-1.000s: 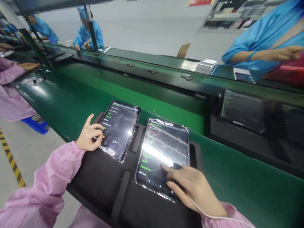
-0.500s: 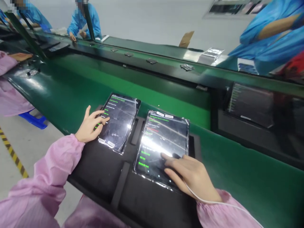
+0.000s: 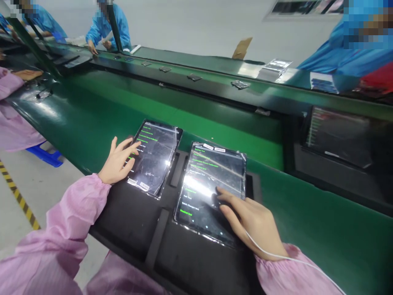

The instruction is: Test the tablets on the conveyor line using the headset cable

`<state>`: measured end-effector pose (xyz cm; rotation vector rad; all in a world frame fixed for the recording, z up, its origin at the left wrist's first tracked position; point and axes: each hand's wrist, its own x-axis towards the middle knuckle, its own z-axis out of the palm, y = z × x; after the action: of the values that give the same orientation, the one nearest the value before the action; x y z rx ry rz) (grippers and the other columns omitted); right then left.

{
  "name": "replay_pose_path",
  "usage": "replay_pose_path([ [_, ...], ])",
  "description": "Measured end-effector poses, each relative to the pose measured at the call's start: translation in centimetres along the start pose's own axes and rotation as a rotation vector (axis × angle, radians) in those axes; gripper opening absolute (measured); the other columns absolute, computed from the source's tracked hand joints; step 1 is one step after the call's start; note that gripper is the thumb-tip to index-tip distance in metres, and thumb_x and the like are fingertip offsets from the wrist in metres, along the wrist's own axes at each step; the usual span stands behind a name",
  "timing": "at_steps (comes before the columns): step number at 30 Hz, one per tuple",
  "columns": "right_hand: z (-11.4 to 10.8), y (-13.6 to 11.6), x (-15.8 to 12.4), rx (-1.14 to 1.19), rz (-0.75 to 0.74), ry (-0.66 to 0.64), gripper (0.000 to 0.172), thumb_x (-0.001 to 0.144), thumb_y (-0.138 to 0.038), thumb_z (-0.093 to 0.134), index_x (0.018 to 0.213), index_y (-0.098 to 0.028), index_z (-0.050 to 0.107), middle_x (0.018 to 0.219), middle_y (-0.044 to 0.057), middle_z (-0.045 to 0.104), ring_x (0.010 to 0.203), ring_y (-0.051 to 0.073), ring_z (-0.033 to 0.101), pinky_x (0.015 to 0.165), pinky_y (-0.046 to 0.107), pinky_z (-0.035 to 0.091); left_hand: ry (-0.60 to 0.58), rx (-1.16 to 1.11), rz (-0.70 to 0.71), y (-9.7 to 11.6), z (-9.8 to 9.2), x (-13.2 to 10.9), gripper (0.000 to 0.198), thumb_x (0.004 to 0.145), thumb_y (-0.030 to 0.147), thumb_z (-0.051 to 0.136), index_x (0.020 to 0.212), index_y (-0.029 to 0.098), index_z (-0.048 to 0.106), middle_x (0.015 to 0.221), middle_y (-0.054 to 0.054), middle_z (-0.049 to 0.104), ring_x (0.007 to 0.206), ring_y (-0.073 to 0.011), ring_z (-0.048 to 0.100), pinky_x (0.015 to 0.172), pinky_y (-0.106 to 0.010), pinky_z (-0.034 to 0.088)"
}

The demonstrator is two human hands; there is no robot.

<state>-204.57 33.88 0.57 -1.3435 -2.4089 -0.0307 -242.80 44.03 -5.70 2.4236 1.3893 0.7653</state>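
Observation:
Two tablets lie side by side in a black foam tray [image 3: 129,223], their screens lit with lists of green and white text under clear film. Over the left edge of the left tablet [image 3: 156,157] is my left hand [image 3: 118,162], fingers spread, a fingertip at the screen. My right hand [image 3: 254,223] reaches over the lower right of the right tablet [image 3: 202,180]. Its index finger is stretched out at the glass, and the other fingers are partly hidden. A thin white cord [image 3: 267,259] runs from this wrist along the pink sleeve.
Another tablet [image 3: 340,135] lies in a black tray on the right. Beyond the green belt [image 3: 181,119], small flat packets [image 3: 240,85] line a ledge. A blue-clad person [image 3: 110,28] works opposite; a pink sleeve [image 3: 10,84] shows at far left. A blue stool [image 3: 46,153] stands below.
The text lists on both tablets have scrolled to other lines. My right index finger has slid slightly up the screen, and my left fingers have shifted a little. The tray at right sits farther right in view.

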Motion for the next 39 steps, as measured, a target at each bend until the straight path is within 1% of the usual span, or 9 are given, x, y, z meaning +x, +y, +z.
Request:
replay_pose_path([
  [2,-0.10,-0.09,0.04,0.077,-0.074,-0.027,0.029,0.103,-0.032,0.044,0.088,-0.018,0.064,0.098,0.006,0.077,0.052,0.011,0.060,0.055,0.027,0.046,-0.037,-0.011,-0.007,0.05,0.04,0.09,0.034,0.091,0.026,0.040,0.117,0.022,0.062,0.113,-0.006,0.073,0.139,-0.0295,0.043,0.120,-0.068,0.006],
  [9,-0.30,-0.26,0.09,0.236,-0.186,-0.058,0.028,0.102,-0.027,0.045,0.083,-0.016,0.062,0.075,0.004,0.074,0.051,0.009,0.060,0.052,0.026,0.042,0.088,-0.055,0.124,-0.16,-0.13,-0.28,0.025,0.087,0.020,0.045,0.084,0.024,0.070,0.089,0.000,0.077,0.113,-0.0241,0.066,0.124,-0.060,0.008],
  [13,-0.22,-0.25,0.02,0.211,-0.166,-0.048,0.028,0.103,-0.029,0.044,0.086,-0.017,0.063,0.083,0.004,0.076,0.053,0.010,0.062,0.054,0.026,0.044,0.103,-0.046,0.148,-0.12,-0.23,-0.30,0.026,0.086,0.022,0.046,0.083,0.026,0.072,0.079,0.002,0.075,0.102,-0.0224,0.070,0.124,-0.058,0.011],
  [17,0.09,-0.14,-0.14,0.049,0.024,0.004,0.027,0.102,-0.033,0.045,0.097,-0.017,0.065,0.108,0.008,0.075,0.058,0.013,0.065,0.059,0.028,0.049,0.043,-0.035,0.048,-0.07,-0.05,0.05,0.024,0.091,0.027,0.043,0.095,0.024,0.067,0.115,-0.003,0.074,0.126,-0.0271,0.058,0.122,-0.063,0.011],
  [20,0.18,-0.07,-0.17,-0.012,0.086,0.010,0.031,0.102,-0.033,0.044,0.089,-0.017,0.067,0.108,0.007,0.075,0.054,0.013,0.062,0.058,0.029,0.049,-0.026,-0.036,-0.021,-0.16,0.07,0.26,0.025,0.094,0.029,0.040,0.103,0.023,0.062,0.134,-0.006,0.064,0.139,-0.0295,0.044,0.120,-0.066,0.009],
  [26,0.04,-0.46,0.13,0.184,-0.117,-0.044,0.034,0.102,-0.029,0.046,0.074,-0.018,0.062,0.083,0.004,0.076,0.050,0.010,0.059,0.054,0.028,0.041,0.049,-0.063,0.126,-0.52,-0.20,-0.06,0.019,0.091,0.021,0.046,0.090,0.024,0.064,0.103,0.000,0.077,0.122,-0.0260,0.061,0.123,-0.060,0.005],
  [33,0.15,-0.52,0.09,0.182,-0.162,-0.023,0.028,0.101,-0.030,0.047,0.080,-0.018,0.063,0.097,0.007,0.077,0.054,0.010,0.060,0.054,0.029,0.043,0.155,-0.062,0.325,-0.51,-0.66,-0.30,0.020,0.083,0.016,0.054,0.086,0.028,0.069,0.076,0.006,0.076,0.096,-0.0245,0.073,0.123,-0.059,0.014],
  [36,0.12,-0.43,0.12,0.082,-0.093,-0.034,0.026,0.101,-0.031,0.046,0.090,-0.017,0.066,0.114,0.010,0.073,0.053,0.010,0.058,0.056,0.029,0.047,0.149,-0.070,0.270,-0.62,-0.61,-0.22,0.015,0.085,0.019,0.052,0.086,0.027,0.065,0.090,0.002,0.078,0.106,-0.0271,0.070,0.122,-0.062,0.013],
  [39,0.08,-0.47,0.07,0.048,0.002,-0.025,0.029,0.102,-0.029,0.044,0.089,-0.017,0.066,0.108,0.008,0.075,0.056,0.011,0.061,0.059,0.028,0.048,0.068,-0.045,0.082,-0.78,-0.10,0.01,0.016,0.091,0.025,0.046,0.097,0.025,0.061,0.124,-0.005,0.071,0.134,-0.0318,0.051,0.120,-0.065,0.010],
])
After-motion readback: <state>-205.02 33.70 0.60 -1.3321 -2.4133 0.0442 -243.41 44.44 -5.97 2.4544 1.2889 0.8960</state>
